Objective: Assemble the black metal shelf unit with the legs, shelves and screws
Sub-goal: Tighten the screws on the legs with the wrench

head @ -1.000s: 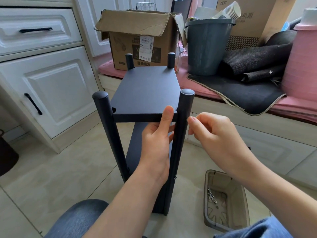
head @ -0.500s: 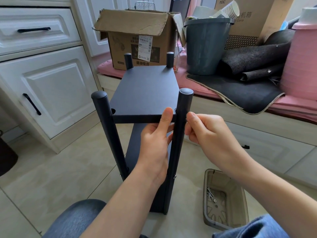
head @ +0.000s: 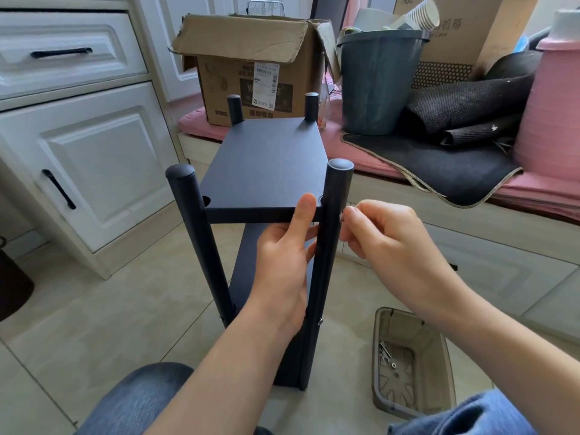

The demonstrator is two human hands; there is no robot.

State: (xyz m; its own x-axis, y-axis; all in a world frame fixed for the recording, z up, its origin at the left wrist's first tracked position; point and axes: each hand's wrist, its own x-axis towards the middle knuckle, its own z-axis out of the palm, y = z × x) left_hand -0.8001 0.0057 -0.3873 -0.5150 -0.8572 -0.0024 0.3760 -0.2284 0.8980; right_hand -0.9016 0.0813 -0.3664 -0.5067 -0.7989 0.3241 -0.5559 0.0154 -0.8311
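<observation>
Your shelf unit (head: 266,215) stands upright on the tiled floor (head: 125,309) between your knees, with 4 legs rising above the top shelf (head: 266,164). Take the near right leg (head: 332,246) as the landmark. Your left hand (head: 282,262) sits just left of that leg, thumb laid up over the shelf's front edge and fingers curled under it, so it grips the shelf right at the corner. Your right hand (head: 386,243) is just right of the leg at the same height, fingertips pinched together against the leg's side; something small and pale shows at the tips, but I cannot tell whether it is a screw. The 2 hands are apart, with only the leg between them. Lower on that leg, 1 screw head (head: 320,322) shows at the level of the lower shelf (head: 251,277). To the right of the leg's foot, a tray (head: 379,356) lies on the floor holding a few loose bits of hardware (head: 387,356). Well behind the leg, a cardboard box (head: 251,64) and a grey bucket (head: 376,83) rest on a pink cushion (head: 549,196). Far left of the leg stand white cabinets (head: 88,152).
</observation>
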